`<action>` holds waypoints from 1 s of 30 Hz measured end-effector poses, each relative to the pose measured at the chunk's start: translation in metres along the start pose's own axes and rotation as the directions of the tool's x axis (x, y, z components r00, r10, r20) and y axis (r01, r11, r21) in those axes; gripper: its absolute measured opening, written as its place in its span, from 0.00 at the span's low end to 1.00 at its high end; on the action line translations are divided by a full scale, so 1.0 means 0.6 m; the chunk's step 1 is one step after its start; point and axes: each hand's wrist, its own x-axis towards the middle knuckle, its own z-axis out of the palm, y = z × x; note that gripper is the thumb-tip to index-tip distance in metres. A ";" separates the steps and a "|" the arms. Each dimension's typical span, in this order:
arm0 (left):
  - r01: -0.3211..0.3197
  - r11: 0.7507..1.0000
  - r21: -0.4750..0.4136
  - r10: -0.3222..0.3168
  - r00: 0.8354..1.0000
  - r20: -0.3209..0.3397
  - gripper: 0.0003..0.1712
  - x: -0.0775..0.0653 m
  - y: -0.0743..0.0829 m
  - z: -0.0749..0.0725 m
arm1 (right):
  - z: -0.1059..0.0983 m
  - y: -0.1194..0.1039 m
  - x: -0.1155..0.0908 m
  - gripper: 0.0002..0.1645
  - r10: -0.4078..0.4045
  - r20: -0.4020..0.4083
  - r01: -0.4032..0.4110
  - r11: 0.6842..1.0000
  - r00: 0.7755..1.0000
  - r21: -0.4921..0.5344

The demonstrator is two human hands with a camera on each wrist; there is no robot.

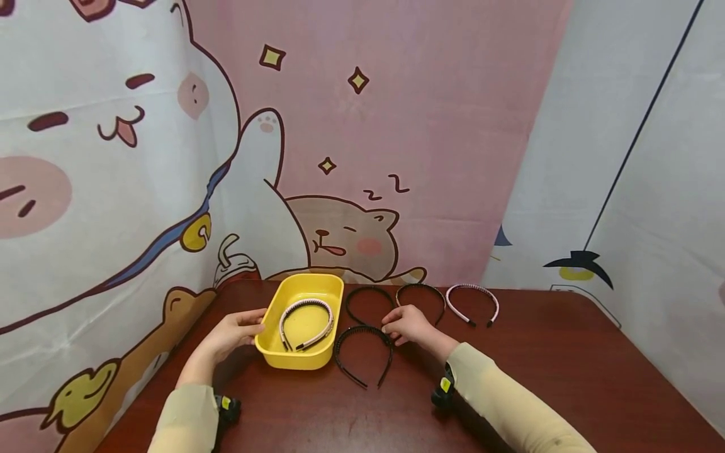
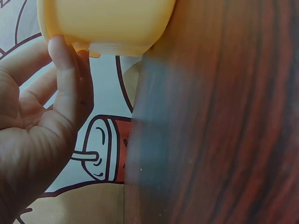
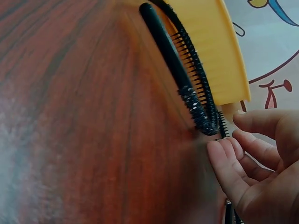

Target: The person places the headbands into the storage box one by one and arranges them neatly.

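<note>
A yellow plastic basin (image 1: 270, 358) stands left of centre, holding headbands (image 1: 306, 302), one of them pale pink. My left hand (image 1: 232, 330) grips its left rim; in the left wrist view the fingertips (image 2: 57, 46) press against the basin's wall (image 2: 107, 32). Just right of the basin is a black toothed headband (image 1: 340, 343) with a glittery stretch. My right hand (image 1: 409, 324) pinches this headband at its upper right curve. In the right wrist view, the headband (image 3: 163, 44) appears edge-on, its curve right at the fingertips (image 3: 217, 151).
Behind the right hand lie another black headband (image 1: 351, 308), a dark thin headband (image 1: 421, 285) and a pale pink headband (image 1: 469, 286). They sit along the far side of the dark red wooden table (image 1: 317, 415). A cartoon-printed cloth (image 1: 442, 157) hangs behind and at both sides.
</note>
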 end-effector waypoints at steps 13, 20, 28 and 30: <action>0.003 1.000 -0.002 -0.003 1.000 -0.010 0.33 -0.001 -0.003 0.002 | 0.004 0.021 -0.004 0.15 0.029 0.029 -0.031 0.998 0.999 0.049; 0.010 1.000 -0.002 -0.010 1.000 -0.016 0.33 0.000 -0.005 0.001 | 0.009 0.021 0.000 0.13 0.021 0.021 -0.021 1.000 1.000 0.008; 0.005 1.000 -0.006 -0.005 1.000 -0.018 0.33 0.000 -0.004 0.002 | 0.013 0.020 0.002 0.08 -0.013 0.006 0.014 0.994 1.000 -0.107; 0.004 1.000 -0.010 -0.004 1.000 -0.016 0.33 0.001 -0.003 0.002 | 0.013 0.019 0.003 0.07 -0.010 0.003 0.011 0.992 1.000 -0.123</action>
